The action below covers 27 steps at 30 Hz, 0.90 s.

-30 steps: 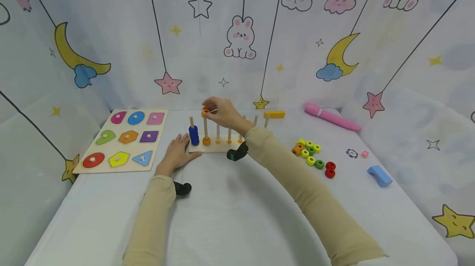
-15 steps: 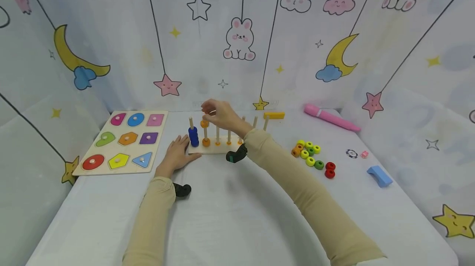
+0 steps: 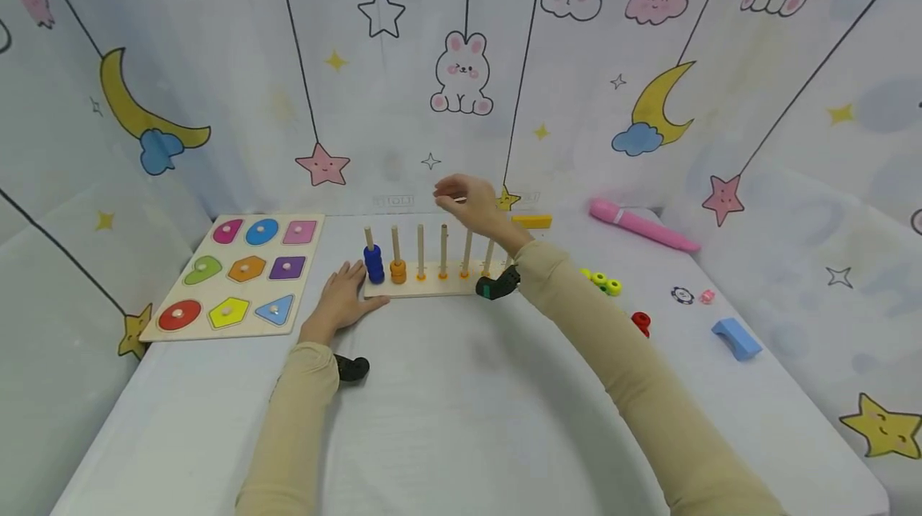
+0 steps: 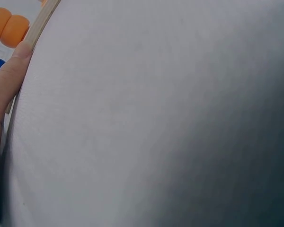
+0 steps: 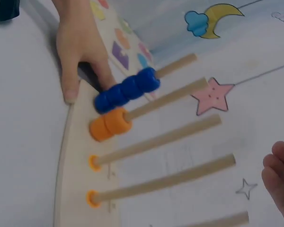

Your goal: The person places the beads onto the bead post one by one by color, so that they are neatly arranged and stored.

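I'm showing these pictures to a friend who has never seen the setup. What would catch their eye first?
Probably the wooden peg board at the table's middle, with blue rings stacked on its leftmost peg and orange rings on the next. The left hand rests flat against its near left corner, while the right hand hovers empty above the pegs. The colourful shape puzzle lies left.

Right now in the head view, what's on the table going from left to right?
Shape puzzle board → left hand → blue beads → orange beads → yellow block → yellow-green beads → red beads → blue block.
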### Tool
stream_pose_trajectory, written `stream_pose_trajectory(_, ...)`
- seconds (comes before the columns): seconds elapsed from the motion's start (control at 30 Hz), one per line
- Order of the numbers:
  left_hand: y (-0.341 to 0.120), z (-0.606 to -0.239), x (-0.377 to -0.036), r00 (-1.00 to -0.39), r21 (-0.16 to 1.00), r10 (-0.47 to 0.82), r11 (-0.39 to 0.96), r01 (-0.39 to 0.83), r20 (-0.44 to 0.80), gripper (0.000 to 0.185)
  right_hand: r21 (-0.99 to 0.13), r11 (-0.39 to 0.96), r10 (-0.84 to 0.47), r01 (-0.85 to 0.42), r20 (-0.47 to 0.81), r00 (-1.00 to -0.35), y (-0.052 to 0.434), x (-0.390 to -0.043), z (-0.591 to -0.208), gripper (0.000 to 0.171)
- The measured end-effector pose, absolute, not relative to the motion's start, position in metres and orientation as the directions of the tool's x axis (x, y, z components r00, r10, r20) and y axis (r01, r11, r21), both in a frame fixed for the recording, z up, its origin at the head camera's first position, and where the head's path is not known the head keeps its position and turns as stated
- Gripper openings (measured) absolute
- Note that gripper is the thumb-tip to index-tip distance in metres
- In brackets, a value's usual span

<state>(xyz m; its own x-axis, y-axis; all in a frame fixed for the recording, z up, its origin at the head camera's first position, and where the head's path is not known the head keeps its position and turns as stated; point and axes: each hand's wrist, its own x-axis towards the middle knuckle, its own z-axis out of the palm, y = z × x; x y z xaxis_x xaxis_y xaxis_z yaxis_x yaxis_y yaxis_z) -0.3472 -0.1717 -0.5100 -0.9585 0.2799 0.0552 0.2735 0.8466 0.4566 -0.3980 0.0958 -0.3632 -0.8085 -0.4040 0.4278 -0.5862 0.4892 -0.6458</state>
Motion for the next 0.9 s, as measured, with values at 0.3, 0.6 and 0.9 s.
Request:
stream_pose_trajectory(0.3,-0.172,-0.511,-0.348,-0.958,0.456,0.286,0.849,0.267,0.028,0.088,-0.684,0.537,-0.237,-0.494,0.44,-0.866,0.184,-0.401,-0.363,0.026)
stream_pose_trajectory(0.6,-0.171,-0.513,-0.349,-0.957,0.46,0.29,0.848,0.264,0.014,0.089,-0.7,0.632,-0.158,-0.332,0.302,-0.94,0.264,-0.387,-0.401,0.028)
stream_pose_trajectory(0.9,-0.172,-0.512,-0.351,-0.954,0.459,0.298,0.845,0.272,0.017,0.09,-0.694,0.684,-0.171,-0.224,0.146,-0.975,0.319,-0.363,-0.44,0.026)
